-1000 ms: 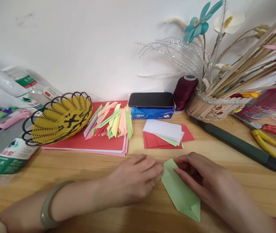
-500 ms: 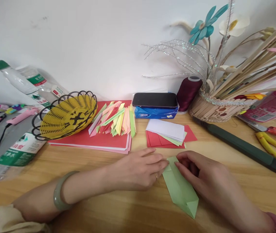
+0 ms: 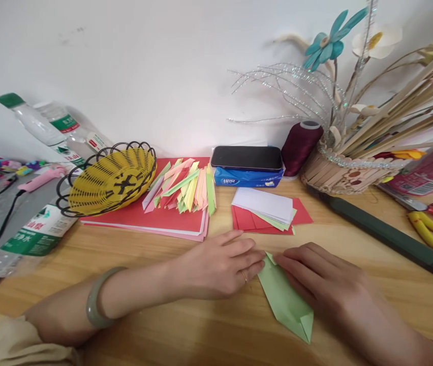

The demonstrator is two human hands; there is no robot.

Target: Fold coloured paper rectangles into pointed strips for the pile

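A light green folded paper (image 3: 287, 300) lies slantwise on the wooden table, its lower end a point with a small folded flap. My left hand (image 3: 220, 267) rests flat to its left, fingers stretched out and fingertips touching the paper's upper left edge; the thumb is hidden. On the upper right corner, my right hand (image 3: 319, 274) has its fingers pressed together on a small fold. Its palm side and part of the thumb are out of sight. Just beyond the hands sits a stack of small cut papers (image 3: 264, 206), white on top with green and red beneath.
Folded coloured strips (image 3: 186, 185) lie on red sheets (image 3: 125, 218) beside a yellow basket (image 3: 113, 180). Behind are a phone (image 3: 247, 157) on a blue packet (image 3: 249, 177) and a maroon thread spool (image 3: 301, 150). A dark green tool (image 3: 384, 231) and pliers (image 3: 430, 229) lie right; a bottle (image 3: 33, 236) lies left.
My right fingers have moved over the paper's upper corner and turned a small edge down. My left hand stays nearly in place. The whole view has shifted slightly.
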